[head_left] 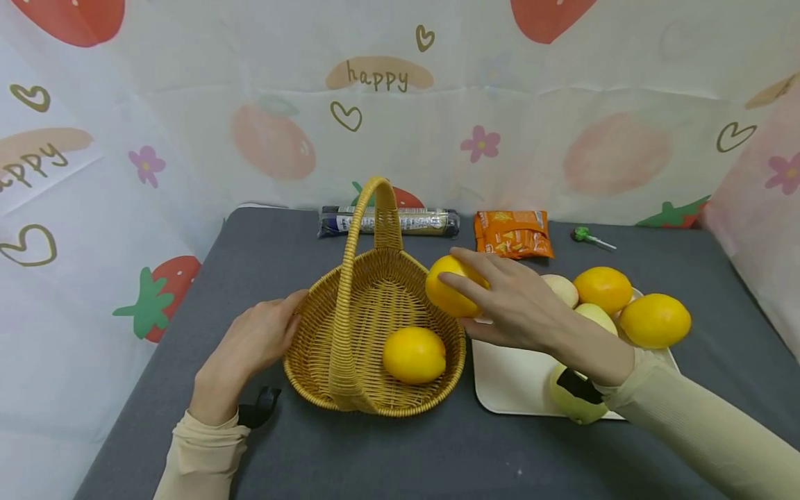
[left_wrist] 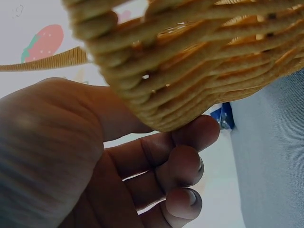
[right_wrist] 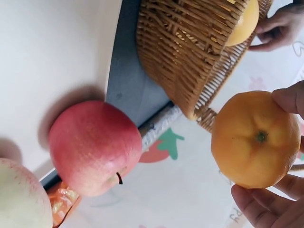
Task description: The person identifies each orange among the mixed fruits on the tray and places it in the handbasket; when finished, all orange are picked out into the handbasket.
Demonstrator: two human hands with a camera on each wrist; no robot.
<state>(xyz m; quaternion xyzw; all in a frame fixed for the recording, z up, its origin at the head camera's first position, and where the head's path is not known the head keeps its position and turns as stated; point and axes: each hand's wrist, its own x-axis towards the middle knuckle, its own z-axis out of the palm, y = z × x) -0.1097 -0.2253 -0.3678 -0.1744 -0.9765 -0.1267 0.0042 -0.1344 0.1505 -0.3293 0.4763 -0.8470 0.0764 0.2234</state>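
My left hand [head_left: 250,344] grips the left rim of the wicker basket [head_left: 310,385]. In the left wrist view, thumb and forefinger meet at the basket's woven edge [left_wrist: 190,71], the other fingers curled below. My right hand [head_left: 525,305] holds an orange [head_left: 446,295] by its sides, raised at the basket's right rim. In the right wrist view the stem end of that orange [right_wrist: 256,142] faces the camera, fingertips around it. Another orange-yellow fruit [head_left: 414,355] lies inside the basket, on the right of its floor. The arched handle [head_left: 344,312] stands upright.
Right of the basket, a white tray [head_left: 512,382] bears several fruits, including a yellow one [head_left: 656,321], a green one [head_left: 584,413] under my wrist and a red apple [right_wrist: 95,147]. Behind are a dark wrapped roll [head_left: 431,222], an orange snack bag [head_left: 512,235] and a lollipop [head_left: 581,235].
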